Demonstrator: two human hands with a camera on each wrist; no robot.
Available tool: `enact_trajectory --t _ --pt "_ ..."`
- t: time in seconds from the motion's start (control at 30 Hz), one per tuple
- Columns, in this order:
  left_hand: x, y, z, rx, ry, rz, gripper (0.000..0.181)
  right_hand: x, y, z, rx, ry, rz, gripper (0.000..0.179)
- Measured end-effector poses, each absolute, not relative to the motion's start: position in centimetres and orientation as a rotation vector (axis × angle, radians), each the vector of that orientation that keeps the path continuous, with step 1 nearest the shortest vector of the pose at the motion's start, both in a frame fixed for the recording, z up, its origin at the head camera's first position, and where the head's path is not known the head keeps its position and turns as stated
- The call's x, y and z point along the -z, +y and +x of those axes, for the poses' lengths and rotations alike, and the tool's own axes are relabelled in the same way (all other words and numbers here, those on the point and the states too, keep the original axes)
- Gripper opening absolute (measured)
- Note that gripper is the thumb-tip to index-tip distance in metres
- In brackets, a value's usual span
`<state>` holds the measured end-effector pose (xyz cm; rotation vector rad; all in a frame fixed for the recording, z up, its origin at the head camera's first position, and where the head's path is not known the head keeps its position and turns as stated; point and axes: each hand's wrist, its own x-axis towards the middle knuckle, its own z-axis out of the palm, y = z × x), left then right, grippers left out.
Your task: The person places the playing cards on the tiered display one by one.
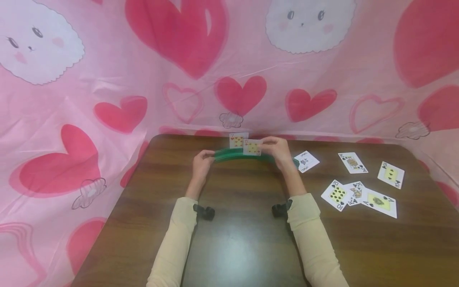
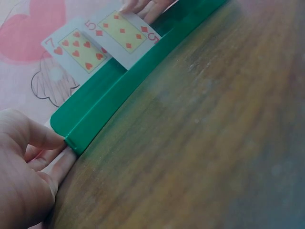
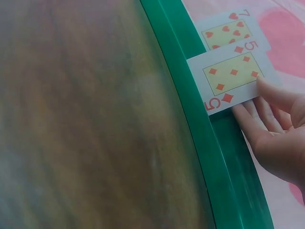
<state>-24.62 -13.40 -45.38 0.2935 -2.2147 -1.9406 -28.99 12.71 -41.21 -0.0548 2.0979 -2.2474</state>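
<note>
Now, from the head view: the left hand (image 1: 202,161) pinches one end of a green card holder (image 1: 222,154), out on the far side of the table (image 1: 229,243). The right hand (image 1: 277,150) has the five of diamonds (image 1: 252,148) by its right side, over the middle of the holder. The holder runs left to right, its middle bowed away from the person. Just left of the five and partly behind it, the seven of hearts (image 1: 236,140) stands against the holder. Out right, more loose cards (image 1: 381,202) lie face up. The right forearm cuts across the holder, leaving a bit of its far end showing.

Over to the left wrist: a close look at that grasp, thumb on the holder's end, fingers tucked low beside it. And here's the key relation: the five's short edge lies along the holder, its long axis across it, lower edge right at the front lip. The right hand is much the nearer to it. Only a few of its fingers show, cut off at the top.

Right wrist, then: thumb on the five's face, fingers around behind, a light pinch, their tips hidden. The card overlaps the seven. Is its lower edge down in the groove or merely against the lip? I can't tell. The left hand is out of this view.
</note>
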Motion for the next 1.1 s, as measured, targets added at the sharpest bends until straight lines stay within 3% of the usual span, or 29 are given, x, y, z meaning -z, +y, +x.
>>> enact_trajectory --t 0.33,0.7,1.1 --pt "45.4 -13.6 -24.6 1.918 -2.265 0.305 0.015 41.5 12.4 -28.9 2.186 2.141 -0.046 0.043" --pt "45.4 -13.6 -24.6 1.917 -2.267 0.292 0.015 41.4 11.4 -28.5 2.193 2.215 -0.074 0.03" --pt "45.5 -13.6 -24.6 1.919 -2.26 0.293 0.015 41.8 11.4 -28.7 1.87 2.637 -0.231 0.022"
